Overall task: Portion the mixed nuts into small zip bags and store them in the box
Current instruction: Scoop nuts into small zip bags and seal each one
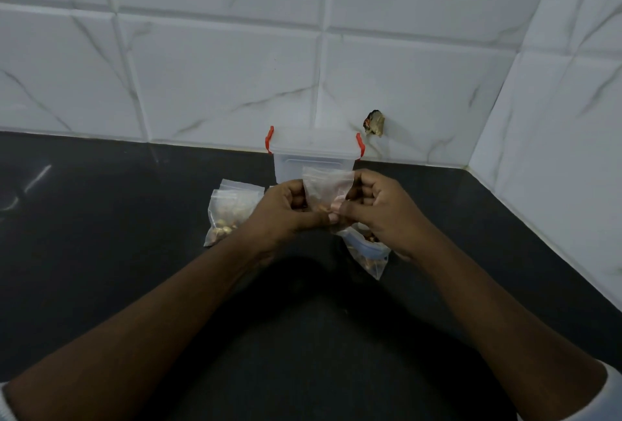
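Fingers [292,197] curled, pinching small zip bag [325,181]

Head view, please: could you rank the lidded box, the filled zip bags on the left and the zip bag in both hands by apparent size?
1. lidded box, though partly hidden and farthest away.
2. filled zip bags.
3. held zip bag; the fingers cover part of it, so 2 and 3 are close.

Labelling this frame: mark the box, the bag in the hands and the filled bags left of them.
box [289,166]: head view, front wall.
held bag [326,185]: head view, clear upper part.
filled bags [229,215]: head view, middle of front bag.
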